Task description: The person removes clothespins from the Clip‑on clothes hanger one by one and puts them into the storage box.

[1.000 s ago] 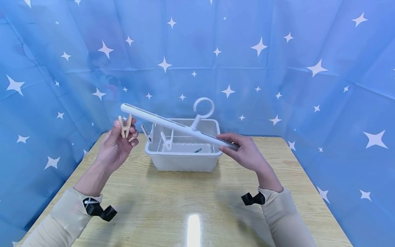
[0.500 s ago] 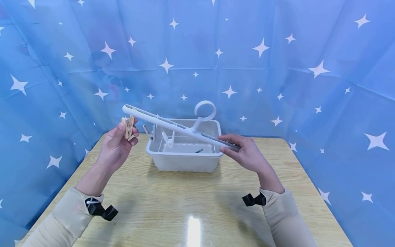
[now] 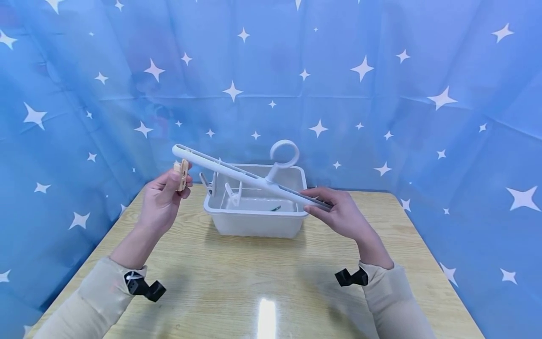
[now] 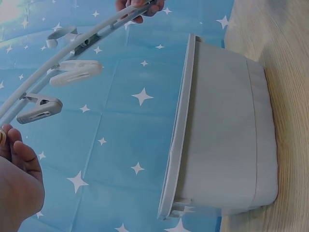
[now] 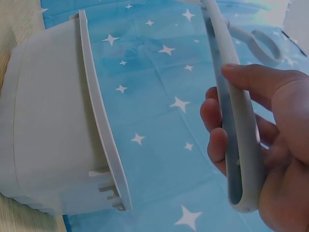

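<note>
Starry curtain (image 3: 254, 56) behind bin (image 3: 258, 226). Left hand (image 3: 158, 203) pinches clothespin (image 3: 182, 176) left of bin; right hand (image 3: 340, 214) grips hanger (image 3: 259, 182) right of bin.

- My left sleeve (image 3: 91, 292) and right sleeve (image 3: 394, 296) are cream, softly puffed.
- A pale strip (image 3: 134, 277) crosses my black, blocky left wrist camera (image 3: 146, 288).
- My right wrist camera (image 3: 351, 278) is black, angular.
- My left hand (image 3: 161, 200) and right hand (image 3: 340, 212) are bare.
</note>
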`<state>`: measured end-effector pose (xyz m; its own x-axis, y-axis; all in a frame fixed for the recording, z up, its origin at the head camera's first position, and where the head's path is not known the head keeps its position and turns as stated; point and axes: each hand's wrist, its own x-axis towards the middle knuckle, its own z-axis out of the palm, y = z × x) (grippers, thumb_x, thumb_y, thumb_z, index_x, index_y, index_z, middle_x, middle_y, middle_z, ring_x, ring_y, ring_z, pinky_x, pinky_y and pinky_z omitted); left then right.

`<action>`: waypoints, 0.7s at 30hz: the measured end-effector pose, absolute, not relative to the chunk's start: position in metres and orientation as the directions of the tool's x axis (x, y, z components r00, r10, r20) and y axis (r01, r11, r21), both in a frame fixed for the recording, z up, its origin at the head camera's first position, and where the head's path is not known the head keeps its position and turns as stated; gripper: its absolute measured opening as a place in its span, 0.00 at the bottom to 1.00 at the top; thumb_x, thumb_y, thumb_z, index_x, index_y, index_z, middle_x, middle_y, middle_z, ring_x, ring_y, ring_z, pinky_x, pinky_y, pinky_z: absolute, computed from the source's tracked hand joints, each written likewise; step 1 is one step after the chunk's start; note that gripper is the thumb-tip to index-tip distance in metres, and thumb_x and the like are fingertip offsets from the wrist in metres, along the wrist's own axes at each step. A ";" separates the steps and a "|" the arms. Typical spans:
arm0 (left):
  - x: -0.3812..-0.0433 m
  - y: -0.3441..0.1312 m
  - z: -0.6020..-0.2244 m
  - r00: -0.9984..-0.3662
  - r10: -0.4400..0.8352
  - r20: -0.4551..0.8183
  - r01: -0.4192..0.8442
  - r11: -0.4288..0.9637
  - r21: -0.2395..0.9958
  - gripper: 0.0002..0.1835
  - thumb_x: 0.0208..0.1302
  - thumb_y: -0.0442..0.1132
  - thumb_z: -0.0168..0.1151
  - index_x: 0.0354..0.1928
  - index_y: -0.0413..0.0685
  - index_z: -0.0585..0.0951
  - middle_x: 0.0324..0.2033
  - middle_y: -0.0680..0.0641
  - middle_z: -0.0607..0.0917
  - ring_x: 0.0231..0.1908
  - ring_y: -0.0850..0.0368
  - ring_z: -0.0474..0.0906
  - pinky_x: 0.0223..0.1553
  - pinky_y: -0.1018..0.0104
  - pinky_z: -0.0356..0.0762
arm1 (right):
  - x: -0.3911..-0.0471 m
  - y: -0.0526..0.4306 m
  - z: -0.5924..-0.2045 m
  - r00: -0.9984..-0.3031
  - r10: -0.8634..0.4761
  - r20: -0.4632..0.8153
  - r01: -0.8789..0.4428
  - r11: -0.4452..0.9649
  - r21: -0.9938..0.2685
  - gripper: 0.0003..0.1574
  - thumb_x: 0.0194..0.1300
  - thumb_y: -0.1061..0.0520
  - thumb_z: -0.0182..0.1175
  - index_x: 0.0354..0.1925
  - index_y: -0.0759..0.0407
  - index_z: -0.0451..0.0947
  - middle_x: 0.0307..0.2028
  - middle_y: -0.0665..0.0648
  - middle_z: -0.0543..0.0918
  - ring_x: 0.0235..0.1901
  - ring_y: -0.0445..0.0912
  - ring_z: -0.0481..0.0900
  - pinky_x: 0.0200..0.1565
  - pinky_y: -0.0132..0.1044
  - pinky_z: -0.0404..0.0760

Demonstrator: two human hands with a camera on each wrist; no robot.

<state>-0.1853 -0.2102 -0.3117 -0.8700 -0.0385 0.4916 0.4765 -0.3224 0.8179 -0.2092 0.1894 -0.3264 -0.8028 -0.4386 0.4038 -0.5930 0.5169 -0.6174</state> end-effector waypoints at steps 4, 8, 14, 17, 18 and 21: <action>-0.186 -0.208 -0.313 -0.853 -0.075 0.516 0.515 -0.280 0.810 0.12 0.75 0.40 0.55 0.38 0.48 0.87 0.40 0.51 0.84 0.36 0.60 0.72 0.33 0.73 0.69 | -0.209 0.190 -0.327 -0.797 -0.444 0.409 -0.601 0.513 -0.613 0.21 0.66 0.53 0.67 0.57 0.44 0.82 0.42 0.51 0.83 0.28 0.43 0.73 0.30 0.32 0.74; -0.186 -0.207 -0.314 -0.835 -0.108 0.539 0.548 -0.242 0.801 0.11 0.74 0.39 0.57 0.40 0.42 0.86 0.37 0.50 0.82 0.34 0.59 0.71 0.32 0.72 0.68 | -0.208 0.189 -0.327 -0.799 -0.449 0.401 -0.598 0.514 -0.615 0.21 0.66 0.52 0.67 0.58 0.43 0.82 0.41 0.51 0.83 0.27 0.43 0.73 0.29 0.32 0.73; -0.186 -0.206 -0.315 -0.786 -0.158 0.598 0.619 -0.180 0.765 0.10 0.72 0.34 0.59 0.46 0.34 0.86 0.32 0.50 0.82 0.33 0.58 0.73 0.29 0.72 0.68 | -0.208 0.190 -0.327 -0.799 -0.456 0.392 -0.597 0.521 -0.610 0.21 0.67 0.52 0.67 0.58 0.44 0.82 0.39 0.51 0.82 0.26 0.42 0.72 0.28 0.32 0.72; -0.187 -0.206 -0.315 -0.757 -0.176 0.630 0.652 -0.124 0.748 0.10 0.70 0.32 0.60 0.46 0.36 0.86 0.31 0.51 0.83 0.30 0.59 0.71 0.29 0.72 0.68 | -0.208 0.190 -0.326 -0.795 -0.460 0.395 -0.602 0.520 -0.607 0.21 0.67 0.53 0.67 0.58 0.44 0.82 0.39 0.51 0.81 0.25 0.42 0.71 0.28 0.32 0.72; -0.186 -0.206 -0.315 -0.749 -0.182 0.637 0.659 -0.112 0.744 0.10 0.70 0.32 0.61 0.47 0.36 0.87 0.31 0.51 0.83 0.29 0.59 0.71 0.29 0.72 0.68 | -0.208 0.190 -0.326 -0.795 -0.460 0.396 -0.602 0.518 -0.607 0.21 0.66 0.53 0.67 0.58 0.44 0.82 0.39 0.51 0.81 0.25 0.42 0.71 0.28 0.32 0.72; -0.186 -0.206 -0.316 -0.733 -0.200 0.651 0.675 -0.088 0.733 0.12 0.69 0.31 0.62 0.49 0.31 0.85 0.31 0.52 0.84 0.27 0.59 0.69 0.29 0.73 0.67 | -0.208 0.190 -0.325 -0.794 -0.462 0.396 -0.603 0.512 -0.612 0.21 0.66 0.53 0.67 0.57 0.44 0.82 0.40 0.51 0.82 0.26 0.42 0.72 0.28 0.31 0.73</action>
<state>-0.1862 -0.2062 -0.3163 -0.7326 -0.1999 0.6506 0.6748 -0.0882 0.7327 -0.2077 0.1896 -0.3252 -0.7936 -0.4616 0.3963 -0.6032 0.5119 -0.6116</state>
